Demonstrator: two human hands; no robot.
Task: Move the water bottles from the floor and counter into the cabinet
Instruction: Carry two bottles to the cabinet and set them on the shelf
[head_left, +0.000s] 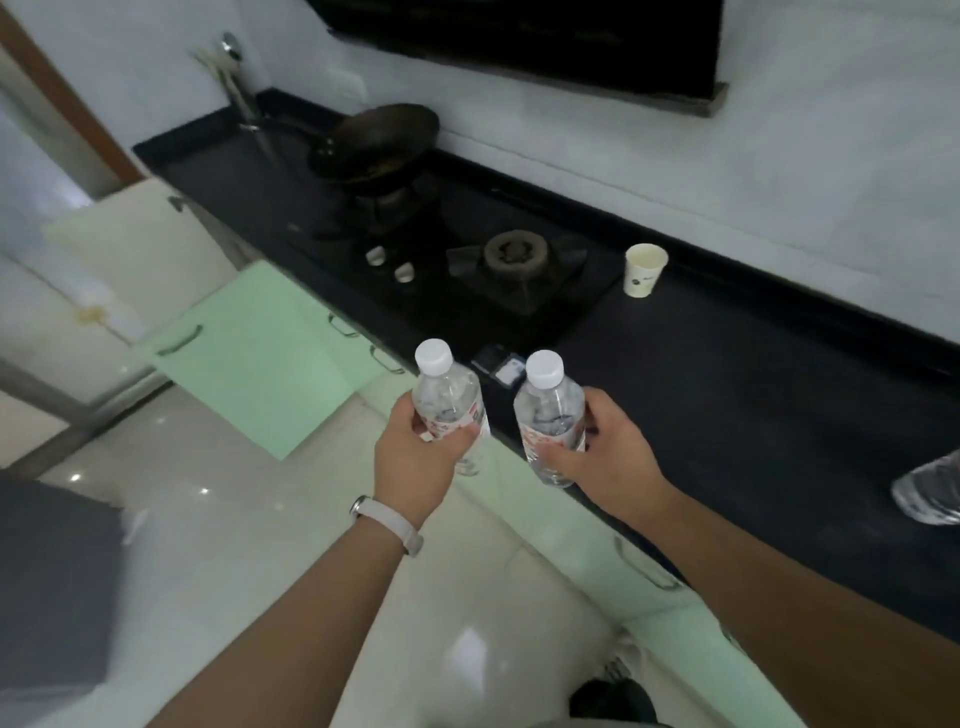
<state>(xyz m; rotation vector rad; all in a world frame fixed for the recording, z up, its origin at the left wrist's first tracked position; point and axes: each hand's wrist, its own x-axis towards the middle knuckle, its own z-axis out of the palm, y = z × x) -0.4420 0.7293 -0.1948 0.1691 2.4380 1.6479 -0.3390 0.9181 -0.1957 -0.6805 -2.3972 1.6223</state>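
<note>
Your left hand (415, 452) and right hand (602, 447) each keep a closed grip around an upright water bottle (448, 395), (549, 415), frame centre, ready for the open green cabinet door (249, 353) left.

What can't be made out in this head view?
- Cabinet inside: the open door shows only its face; shelves are out of view.
- Bottle at the right edge: cut off by the frame.
- Labels on the bottles in the left hand and right hand: blurred and partly covered by fingers.
- Cup print: too small.
</note>
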